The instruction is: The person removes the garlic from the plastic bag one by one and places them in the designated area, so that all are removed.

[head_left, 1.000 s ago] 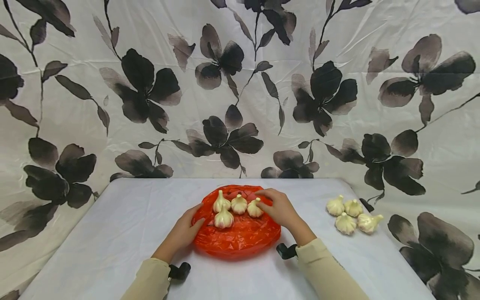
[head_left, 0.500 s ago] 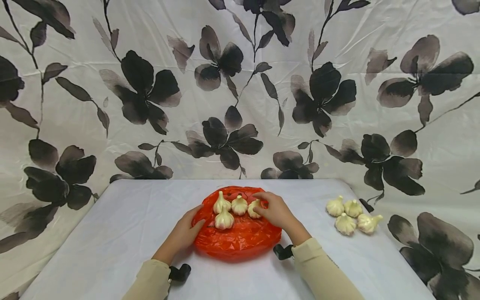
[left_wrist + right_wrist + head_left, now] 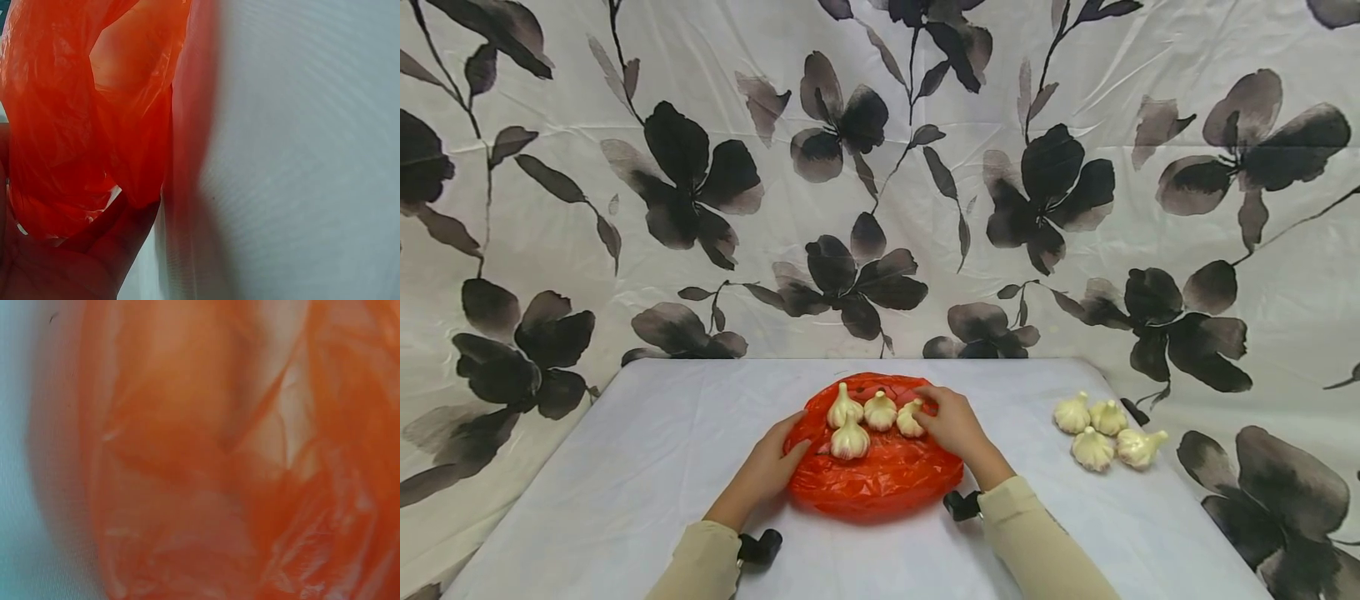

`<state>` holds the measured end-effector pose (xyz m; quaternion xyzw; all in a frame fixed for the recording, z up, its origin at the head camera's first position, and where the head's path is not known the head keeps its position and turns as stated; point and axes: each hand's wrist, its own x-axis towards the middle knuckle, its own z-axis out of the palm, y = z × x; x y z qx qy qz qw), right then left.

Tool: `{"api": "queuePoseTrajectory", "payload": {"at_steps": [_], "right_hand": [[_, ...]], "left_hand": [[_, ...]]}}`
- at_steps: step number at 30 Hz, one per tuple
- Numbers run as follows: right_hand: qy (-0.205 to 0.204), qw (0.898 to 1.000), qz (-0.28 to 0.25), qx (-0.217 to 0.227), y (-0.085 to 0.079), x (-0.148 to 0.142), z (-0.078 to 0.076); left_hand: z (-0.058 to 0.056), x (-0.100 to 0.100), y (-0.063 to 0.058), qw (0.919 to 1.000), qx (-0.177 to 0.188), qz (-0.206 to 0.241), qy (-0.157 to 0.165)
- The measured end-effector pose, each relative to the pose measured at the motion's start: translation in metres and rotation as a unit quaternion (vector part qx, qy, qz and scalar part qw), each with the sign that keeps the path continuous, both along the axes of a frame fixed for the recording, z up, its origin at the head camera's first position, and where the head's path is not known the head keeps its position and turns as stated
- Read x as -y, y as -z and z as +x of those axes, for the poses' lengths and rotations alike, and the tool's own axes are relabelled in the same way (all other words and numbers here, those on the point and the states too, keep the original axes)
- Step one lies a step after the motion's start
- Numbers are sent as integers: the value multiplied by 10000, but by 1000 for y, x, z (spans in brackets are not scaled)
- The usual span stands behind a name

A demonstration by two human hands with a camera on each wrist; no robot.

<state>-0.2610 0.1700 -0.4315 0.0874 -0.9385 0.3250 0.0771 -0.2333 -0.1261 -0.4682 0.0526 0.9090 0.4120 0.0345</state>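
Observation:
A rounded mass of red plastic bag (image 3: 880, 483) sits mid-table, hollowed on top. Three garlic bulbs rest in the hollow beside another garlic bulb (image 3: 911, 418) at the right. My left hand (image 3: 769, 458) grips the bag's left side; in the left wrist view its fingers (image 3: 119, 234) reach behind the red film (image 3: 56, 112). At the right rim, my right hand (image 3: 953, 421) has its fingers over the edge and its thumb overlapping the right bulb; I cannot tell whether it pinches the bulb or the film. Crumpled film (image 3: 187, 506) fills most of the right wrist view.
Several loose garlic bulbs (image 3: 1092, 448) form a group near the table's right edge. White cloth covers the table (image 3: 647, 467). Behind it hangs a curtain with dark flowers (image 3: 850, 283). Each wrist carries a small black camera (image 3: 762, 547).
My right hand has shifted slightly left and toward me, uncovering more of the rightmost bulb, which is tilted a little. The left hand and the bag look the same.

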Motion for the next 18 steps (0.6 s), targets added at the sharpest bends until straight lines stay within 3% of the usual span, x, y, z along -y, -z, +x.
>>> {"api": "queuePoseTrajectory", "payload": {"at_steps": [18], "right_hand": [[88, 9999, 80, -111, 8, 5, -6]], "left_hand": [[2, -1, 0, 10000, -2, -26, -45]]}}
